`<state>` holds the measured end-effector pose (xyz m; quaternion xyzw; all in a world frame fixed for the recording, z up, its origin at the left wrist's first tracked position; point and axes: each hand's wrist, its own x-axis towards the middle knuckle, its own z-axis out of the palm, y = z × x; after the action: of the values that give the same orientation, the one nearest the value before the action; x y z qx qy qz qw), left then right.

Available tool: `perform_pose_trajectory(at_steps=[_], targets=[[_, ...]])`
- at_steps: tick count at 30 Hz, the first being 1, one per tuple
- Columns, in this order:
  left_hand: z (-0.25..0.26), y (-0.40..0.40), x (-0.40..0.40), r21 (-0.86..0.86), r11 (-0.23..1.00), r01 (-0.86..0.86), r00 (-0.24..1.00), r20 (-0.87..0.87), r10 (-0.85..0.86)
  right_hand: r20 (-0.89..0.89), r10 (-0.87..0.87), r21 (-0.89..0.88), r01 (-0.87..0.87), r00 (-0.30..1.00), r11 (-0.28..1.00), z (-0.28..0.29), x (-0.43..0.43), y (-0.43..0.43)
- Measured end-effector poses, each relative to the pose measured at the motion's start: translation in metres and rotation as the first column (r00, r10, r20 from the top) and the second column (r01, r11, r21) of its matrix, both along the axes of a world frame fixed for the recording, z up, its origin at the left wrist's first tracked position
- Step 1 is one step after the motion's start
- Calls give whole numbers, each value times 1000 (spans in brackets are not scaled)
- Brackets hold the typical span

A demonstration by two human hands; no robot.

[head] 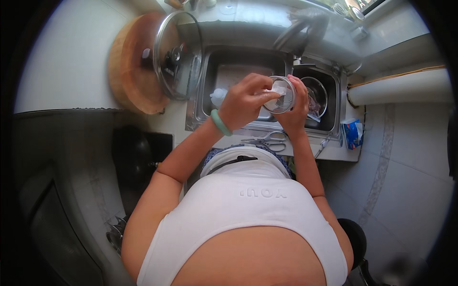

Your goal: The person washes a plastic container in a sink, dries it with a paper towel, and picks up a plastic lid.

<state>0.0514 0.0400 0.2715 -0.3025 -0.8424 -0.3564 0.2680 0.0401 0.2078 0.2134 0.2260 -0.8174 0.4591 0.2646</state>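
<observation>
My right hand [297, 107] grips a clear glass jar [285, 103] by its side, above the divider of the double sink. The jar's round mouth faces up towards me. My left hand [245, 100], with a pale green bangle [220, 122] at the wrist, pinches a white piece of tissue or cloth [279, 88] at that mouth. Part of the white piece lies inside the rim; how far down it reaches is hard to tell. Below the hands, a pair of grey-handled scissors [273, 141] rests on the counter edge.
A white plastic bottle [218, 96] stands in the left sink basin [247, 59]. In the right basin, a metal bowl [323, 91] holds bagged, reddish food [313, 107]. A round wooden chopping board [123, 68] and a glass lid [195, 35] are at left. A blue packet [353, 134] sits right, below the faucet [297, 60].
</observation>
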Motion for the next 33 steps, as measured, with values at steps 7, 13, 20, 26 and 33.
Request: perform_pose_trajectory(at_steps=[7,13,20,26,33], targets=[[-17,10,-32,-765,625,155,988,114,-106,-1,99,-36,-99,995,994,-8,-1,-9],[-51,10,-41,-649,678,345,931,329,-160,3,75,26,-75,997,997,-18,2,-8],[-67,-2,-39,37,816,577,482,791,-376,32,124,166,-128,992,978,-23,11,-4],[-61,-6,-27,543,800,257,143,797,-587,127,162,225,-187,979,956,0,5,10],[-59,-1,-15,448,815,368,388,722,-573,766,618,-627,-6,179,779,7,3,37]])
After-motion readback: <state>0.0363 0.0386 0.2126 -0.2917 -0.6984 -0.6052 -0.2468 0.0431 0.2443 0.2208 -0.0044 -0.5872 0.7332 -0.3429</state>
